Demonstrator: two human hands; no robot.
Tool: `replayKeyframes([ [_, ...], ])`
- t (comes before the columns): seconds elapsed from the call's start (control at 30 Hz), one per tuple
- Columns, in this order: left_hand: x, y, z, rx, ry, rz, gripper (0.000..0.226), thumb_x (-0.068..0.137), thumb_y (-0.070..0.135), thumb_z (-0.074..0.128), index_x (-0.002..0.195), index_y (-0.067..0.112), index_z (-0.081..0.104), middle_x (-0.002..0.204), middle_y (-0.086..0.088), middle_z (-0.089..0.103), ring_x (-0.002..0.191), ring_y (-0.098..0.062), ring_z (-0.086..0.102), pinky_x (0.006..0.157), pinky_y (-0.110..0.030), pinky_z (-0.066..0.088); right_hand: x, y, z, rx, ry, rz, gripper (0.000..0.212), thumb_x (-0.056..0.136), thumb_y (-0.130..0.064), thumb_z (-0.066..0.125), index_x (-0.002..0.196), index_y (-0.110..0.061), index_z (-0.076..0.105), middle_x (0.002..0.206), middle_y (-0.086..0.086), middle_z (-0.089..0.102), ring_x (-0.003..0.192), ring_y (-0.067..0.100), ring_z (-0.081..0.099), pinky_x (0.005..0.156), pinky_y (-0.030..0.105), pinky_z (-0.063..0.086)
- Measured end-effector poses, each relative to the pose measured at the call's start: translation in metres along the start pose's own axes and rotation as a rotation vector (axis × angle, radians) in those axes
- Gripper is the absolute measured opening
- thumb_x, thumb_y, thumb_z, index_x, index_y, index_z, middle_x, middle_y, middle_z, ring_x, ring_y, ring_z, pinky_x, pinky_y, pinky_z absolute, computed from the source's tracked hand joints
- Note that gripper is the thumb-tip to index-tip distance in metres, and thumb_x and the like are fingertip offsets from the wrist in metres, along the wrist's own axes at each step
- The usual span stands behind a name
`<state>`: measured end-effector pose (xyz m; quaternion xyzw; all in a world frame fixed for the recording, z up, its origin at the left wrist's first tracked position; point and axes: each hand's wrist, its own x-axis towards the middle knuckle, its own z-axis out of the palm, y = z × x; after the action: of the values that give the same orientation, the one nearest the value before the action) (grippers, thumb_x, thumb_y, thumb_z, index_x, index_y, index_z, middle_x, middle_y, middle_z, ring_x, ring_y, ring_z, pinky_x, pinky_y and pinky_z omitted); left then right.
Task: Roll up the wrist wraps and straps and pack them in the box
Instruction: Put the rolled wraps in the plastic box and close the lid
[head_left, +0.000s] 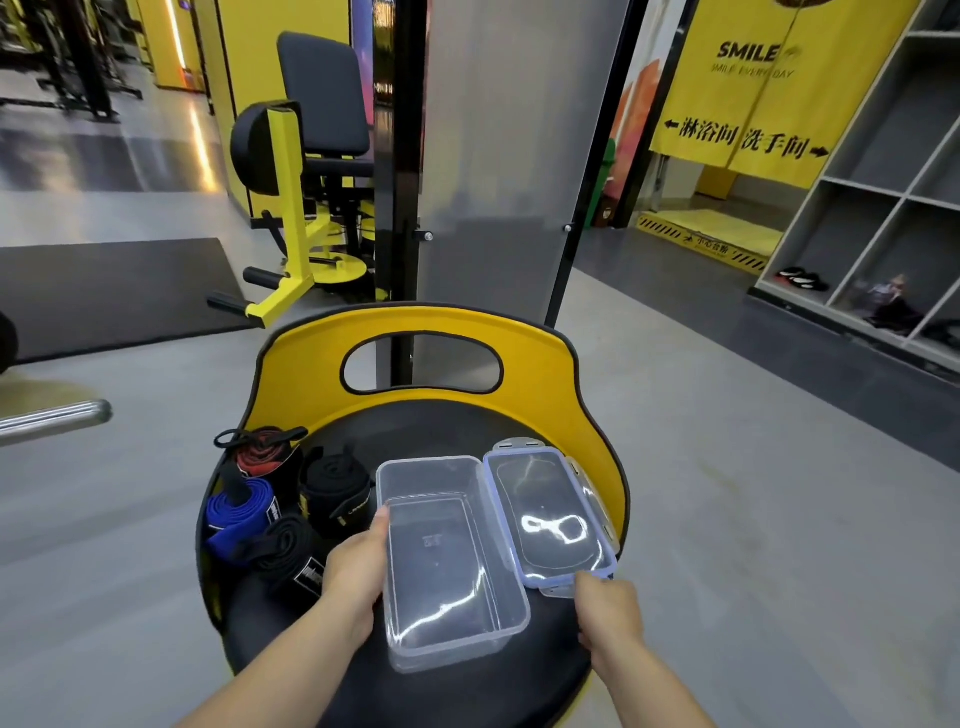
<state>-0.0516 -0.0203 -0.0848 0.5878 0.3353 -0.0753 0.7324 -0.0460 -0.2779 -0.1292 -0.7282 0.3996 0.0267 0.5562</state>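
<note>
The clear box (449, 561) sits empty mid-seat; the left hand (353, 571) grips its left wall, the right hand (608, 603) pinches the lid (553, 517) beside it. Left of the box, four rolled wraps (280, 504) look soft, light, squeezable; best grasped around the roll.

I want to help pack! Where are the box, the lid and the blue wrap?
clear plastic box (447, 566): head view, on its bare see-through bottom.
lid (550, 514): head view, middle of its clear panel.
blue wrist wrap (241, 512): head view, top of the roll.
</note>
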Motion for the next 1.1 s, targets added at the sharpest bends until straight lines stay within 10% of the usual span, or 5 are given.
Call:
replayKeyframes([
  [0.23, 0.016, -0.026, -0.018, 0.143, -0.041, 0.079, 0.047, 0.077, 0.049, 0.065, 0.109, 0.015, 0.073, 0.106, -0.006, 0.079, 0.099, -0.025, 0.075, 0.095, -0.051, 0.059, -0.058, -0.016, 0.014, -0.212, -0.376, -0.292, 0.027, 0.104, -0.025, 0.049, 0.124, -0.023, 0.068, 0.123, -0.009, 0.067, 0.117, 0.013, 0.060, 0.109, 0.035, 0.046],
  [0.5, -0.034, -0.013, -0.034, 0.233, -0.251, 0.066, 0.037, 0.098, -0.004, 0.044, 0.113, 0.013, 0.074, 0.107, -0.004, 0.081, 0.096, -0.016, 0.078, 0.078, -0.030, 0.057, -0.088, -0.017, 0.013, -0.181, -0.426, -0.275, 0.038, 0.106, -0.016, 0.046, 0.144, -0.016, 0.054, 0.134, -0.002, 0.065, 0.114, 0.013, 0.061, 0.095, 0.026, 0.046],
  [0.67, -0.035, -0.013, -0.044, 0.178, -0.205, 0.064, 0.029, 0.098, -0.005, 0.049, 0.098, 0.009, 0.074, 0.099, -0.009, 0.081, 0.097, -0.022, 0.076, 0.085, -0.035, 0.055, -0.100, -0.011, 0.011, -0.216, -0.435, -0.278, 0.025, 0.102, -0.013, 0.049, 0.111, -0.031, 0.064, 0.105, -0.016, 0.071, 0.093, -0.001, 0.062, 0.072, 0.018, 0.047],
  [1.1, -0.037, -0.009, -0.064, 0.398, -0.160, 0.212, 0.034, 0.098, 0.019, 0.066, 0.133, 0.018, 0.064, 0.123, 0.004, 0.070, 0.116, -0.016, 0.065, 0.112, -0.041, 0.048, -0.107, -0.022, 0.008, -0.310, -0.279, -0.440, 0.039, 0.101, -0.018, 0.057, 0.140, -0.020, 0.054, 0.129, -0.002, 0.059, 0.111, 0.014, 0.057, 0.092, 0.029, 0.044],
])
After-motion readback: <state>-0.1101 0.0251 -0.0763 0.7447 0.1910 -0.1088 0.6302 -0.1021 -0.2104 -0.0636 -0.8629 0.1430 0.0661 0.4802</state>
